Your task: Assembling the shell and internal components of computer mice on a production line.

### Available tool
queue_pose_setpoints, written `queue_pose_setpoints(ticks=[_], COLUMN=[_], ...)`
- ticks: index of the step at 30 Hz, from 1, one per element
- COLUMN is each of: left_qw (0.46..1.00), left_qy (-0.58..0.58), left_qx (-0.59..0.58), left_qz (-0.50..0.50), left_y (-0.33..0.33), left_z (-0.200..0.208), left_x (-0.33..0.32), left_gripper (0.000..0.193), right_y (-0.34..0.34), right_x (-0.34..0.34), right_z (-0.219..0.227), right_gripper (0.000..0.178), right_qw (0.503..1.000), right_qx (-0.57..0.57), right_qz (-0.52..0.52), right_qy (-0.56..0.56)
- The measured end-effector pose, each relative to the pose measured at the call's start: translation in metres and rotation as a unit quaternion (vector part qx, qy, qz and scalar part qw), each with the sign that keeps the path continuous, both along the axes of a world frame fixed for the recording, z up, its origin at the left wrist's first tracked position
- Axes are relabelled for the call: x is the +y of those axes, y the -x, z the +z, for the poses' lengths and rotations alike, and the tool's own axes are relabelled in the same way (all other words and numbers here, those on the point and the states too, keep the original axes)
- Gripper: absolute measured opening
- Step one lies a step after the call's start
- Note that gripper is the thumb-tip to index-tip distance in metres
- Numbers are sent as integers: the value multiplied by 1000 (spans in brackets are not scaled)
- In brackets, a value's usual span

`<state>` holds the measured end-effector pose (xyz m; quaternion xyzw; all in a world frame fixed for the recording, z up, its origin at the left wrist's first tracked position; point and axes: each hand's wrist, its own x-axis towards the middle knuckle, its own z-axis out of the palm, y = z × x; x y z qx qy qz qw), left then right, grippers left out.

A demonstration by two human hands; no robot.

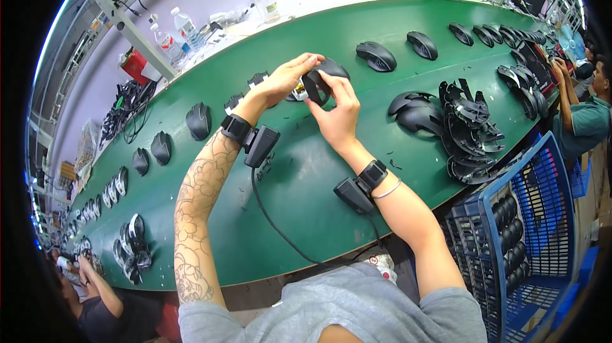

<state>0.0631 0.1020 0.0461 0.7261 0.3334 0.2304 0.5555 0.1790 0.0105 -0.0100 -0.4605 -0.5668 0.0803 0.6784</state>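
Note:
Above the middle of the green bench, both my hands close around a partly assembled black computer mouse (315, 90). Its dark cover is tilted up, and a bit of yellow and white shows inside. My left hand (285, 80) grips it from the left, fingers stretched over the top. On the other side my right hand (339, 113) pinches the cover between thumb and fingers. Just behind my fingers lies another black mouse (336, 69), partly hidden. The covers' exact contact with the base is hidden by my hands.
Black mice (376, 56) line the green bench (306, 215) on both sides. Loose black shells (468, 126) pile up at right. A blue crate (529, 228) holding dark parts stands beside the bench's near right edge. Bottles (185, 27) stand at the back left; co-workers sit at both ends.

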Motion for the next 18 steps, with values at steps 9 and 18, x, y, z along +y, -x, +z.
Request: queue_pose_setpoints(ticks=[9, 18], left_qw=[893, 826], left_qy=[-325, -284], left_qx=[307, 472], left_qz=[52, 123], left_y=[15, 23], left_z=[-20, -42], left_x=[45, 57], left_gripper=[68, 86], right_y=[-7, -12], right_x=[3, 8], right_z=[1, 3], right_gripper=[48, 33], right_qw=[998, 998], right_qx=[-49, -14], right_qz=[-33, -49], right_qy=[-22, -35])
